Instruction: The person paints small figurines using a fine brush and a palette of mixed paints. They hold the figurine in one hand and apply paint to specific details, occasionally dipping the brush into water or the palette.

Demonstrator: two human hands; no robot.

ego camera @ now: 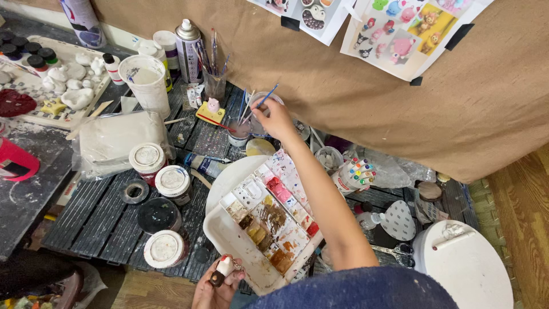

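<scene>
Paint could be spilled from this reach — the right hand [278,119] is stretched far over the crowded mat, fingers closed on a blue-handled brush [264,98] whose tip is lowered into a small water cup [258,112] near the brown backdrop. The forearm is hung just above the paint palette [269,220], so wet colour could be smeared by the sleeve. A small brown-and-white figurine [222,270] is pinched lightly in the left hand [213,289] at the lower edge — a slip could be caused by divided attention.

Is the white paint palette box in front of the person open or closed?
Open. The paint palette box shows its rows of coloured wells and stained mixing area facing up, beside the left hand holding a small figurine.
</scene>
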